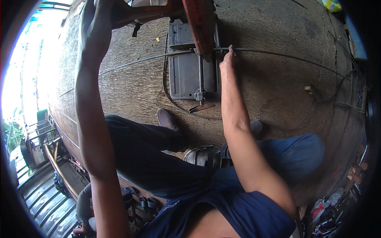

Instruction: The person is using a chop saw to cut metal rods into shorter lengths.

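A cut-off saw with a red blade guard point(197, 25) stands over a grey metal base point(183, 77) on the floor in front of me. My left hand point(97, 10), partly cut off by the upper edge, is closed at the end of the saw's reddish arm point(152, 14). Across the base, under the guard, lies a long thin metal rod point(274, 52). My right hand point(228, 58) grips this rod just right of the base. A vise screw point(201, 75) runs along the base toward me and ends in a rusty crank handle point(202, 108).
A dark cable point(164, 81) curls round the base's left side. My shoes point(168, 119) are close to its near edge. Small yellowish scraps lie on the worn floor point(131, 91). Rods and clutter point(359, 87) line the right side; sandals point(147, 202) lie behind at lower left.
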Demonstrator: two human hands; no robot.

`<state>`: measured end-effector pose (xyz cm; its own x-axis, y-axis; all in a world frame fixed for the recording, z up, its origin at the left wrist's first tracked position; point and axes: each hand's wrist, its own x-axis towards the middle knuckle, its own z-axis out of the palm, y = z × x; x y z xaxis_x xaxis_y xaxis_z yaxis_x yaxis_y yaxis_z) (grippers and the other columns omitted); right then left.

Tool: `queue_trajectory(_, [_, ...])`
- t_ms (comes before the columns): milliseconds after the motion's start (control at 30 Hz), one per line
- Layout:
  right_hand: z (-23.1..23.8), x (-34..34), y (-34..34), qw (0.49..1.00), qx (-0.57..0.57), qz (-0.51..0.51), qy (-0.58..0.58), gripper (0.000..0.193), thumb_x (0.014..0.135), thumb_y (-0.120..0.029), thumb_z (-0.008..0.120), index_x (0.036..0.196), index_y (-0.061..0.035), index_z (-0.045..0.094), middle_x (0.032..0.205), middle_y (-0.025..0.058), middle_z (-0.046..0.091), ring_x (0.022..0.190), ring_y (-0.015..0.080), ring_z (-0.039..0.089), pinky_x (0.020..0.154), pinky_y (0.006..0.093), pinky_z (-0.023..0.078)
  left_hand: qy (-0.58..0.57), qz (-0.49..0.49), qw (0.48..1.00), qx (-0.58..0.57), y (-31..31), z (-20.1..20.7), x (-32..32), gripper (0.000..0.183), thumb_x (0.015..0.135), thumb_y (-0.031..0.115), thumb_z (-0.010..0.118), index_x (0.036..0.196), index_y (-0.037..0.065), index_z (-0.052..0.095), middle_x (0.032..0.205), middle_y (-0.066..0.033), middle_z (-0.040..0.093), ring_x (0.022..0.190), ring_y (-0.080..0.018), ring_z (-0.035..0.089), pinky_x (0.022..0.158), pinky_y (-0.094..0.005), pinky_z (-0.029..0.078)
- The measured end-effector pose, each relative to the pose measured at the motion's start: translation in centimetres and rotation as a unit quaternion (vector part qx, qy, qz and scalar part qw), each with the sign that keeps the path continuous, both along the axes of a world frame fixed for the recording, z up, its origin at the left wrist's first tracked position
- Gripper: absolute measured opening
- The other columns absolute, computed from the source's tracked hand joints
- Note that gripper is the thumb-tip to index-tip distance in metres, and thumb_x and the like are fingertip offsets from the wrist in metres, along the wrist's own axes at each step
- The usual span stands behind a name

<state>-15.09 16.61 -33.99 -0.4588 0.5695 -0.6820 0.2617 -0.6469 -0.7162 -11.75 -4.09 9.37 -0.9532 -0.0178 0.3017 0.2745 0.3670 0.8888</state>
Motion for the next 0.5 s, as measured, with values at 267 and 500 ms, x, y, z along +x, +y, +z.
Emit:
queue_trajectory(267, [-2.5, 0.7, 0.9, 0.986, 0.034, 0.145, 0.071, 0.048, 0.083, -0.031, 0.075, 0.115, 0.0028, 0.062, 0.113, 0.0124, 0.065, 0.103, 0.0235, 0.059, 0.094, 0.0363, 0.044, -0.002, -0.007, 1.0, 0.003, 0.5, 0.2, -0.5, 0.052, 0.099, 0.047, 0.044, 0.13, 0.006, 0.046, 0.124, -0.0121, 0.053, 0.113, -0.024, 0.056, 0.093, -0.0441, 0.051])
queue_trajectory(500, [-1.7, 1.2, 0.3, 0.978, 0.133, 0.124, 0.104, 0.047, 0.082, -0.032, 0.077, 0.108, 0.0049, 0.065, 0.109, 0.0152, 0.067, 0.102, 0.0248, 0.061, 0.092, 0.0379, 0.045, -0.005, -0.014, 1.0, -0.001, 0.7, 0.4, -0.8, 0.05, 0.098, 0.047, 0.045, 0.127, 0.006, 0.047, 0.124, -0.0119, 0.053, 0.113, -0.0242, 0.056, 0.093, -0.0444, 0.051])
